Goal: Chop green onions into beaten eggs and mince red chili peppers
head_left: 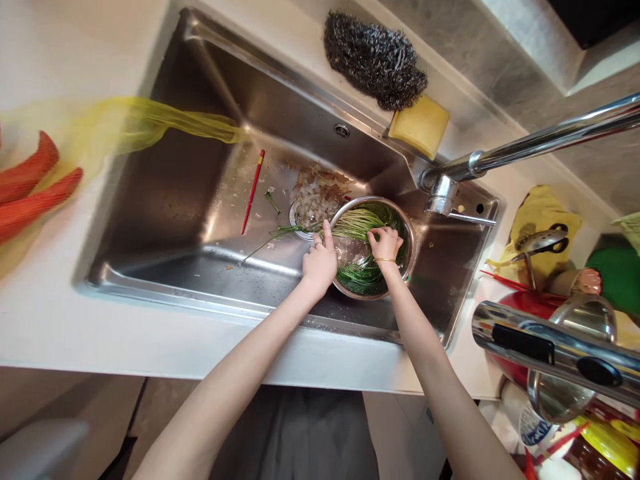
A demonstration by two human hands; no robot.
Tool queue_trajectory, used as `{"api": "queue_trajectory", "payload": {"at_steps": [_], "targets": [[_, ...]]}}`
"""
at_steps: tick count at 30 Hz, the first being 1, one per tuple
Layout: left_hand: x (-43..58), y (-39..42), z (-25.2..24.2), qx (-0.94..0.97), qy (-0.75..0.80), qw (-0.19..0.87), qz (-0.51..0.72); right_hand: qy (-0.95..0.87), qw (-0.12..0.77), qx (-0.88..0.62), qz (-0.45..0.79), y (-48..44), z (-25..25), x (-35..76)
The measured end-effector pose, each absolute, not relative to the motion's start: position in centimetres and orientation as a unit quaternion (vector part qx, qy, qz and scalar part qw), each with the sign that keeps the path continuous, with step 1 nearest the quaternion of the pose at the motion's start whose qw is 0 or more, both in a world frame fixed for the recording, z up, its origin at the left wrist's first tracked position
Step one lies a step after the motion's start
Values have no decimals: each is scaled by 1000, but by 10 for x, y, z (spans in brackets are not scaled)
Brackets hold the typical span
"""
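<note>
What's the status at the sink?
Left hand at bowl rim, right hand at greens inside. Some greens trail over rim leftward. Peelings beside bowl; red stick farther left, clear of both hands.

No word, brand or number can be read. At the lower right, a white container (531,421) carries a dark blue printed design, too small and blurred to make out. The bright yellow packaging (607,440) near it shows no legible lettering either. On the pale cabinet front (395,427) below the counter, close to the right forearm, sits a small dark mark, likewise illegible.
</note>
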State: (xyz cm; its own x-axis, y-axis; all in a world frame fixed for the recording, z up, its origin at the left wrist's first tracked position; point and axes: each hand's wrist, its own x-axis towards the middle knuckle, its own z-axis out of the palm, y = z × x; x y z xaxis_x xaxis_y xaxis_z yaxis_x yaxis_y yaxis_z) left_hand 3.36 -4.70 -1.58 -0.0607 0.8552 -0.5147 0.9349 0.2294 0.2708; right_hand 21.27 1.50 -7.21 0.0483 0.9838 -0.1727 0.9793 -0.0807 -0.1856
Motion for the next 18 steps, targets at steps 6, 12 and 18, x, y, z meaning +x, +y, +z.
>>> {"api": "queue_trajectory", "payload": {"at_steps": [6,12,18], "targets": [[37,-51,-2,678,695,239,13,-681,-27,-722,118,5,-82,211],[74,-31,-19,783,536,314,-22,-671,-20,-732,117,-8,-82,220],[87,-10,-69,643,624,415,-160,-725,-38,-677,124,-10,-87,230]]}}
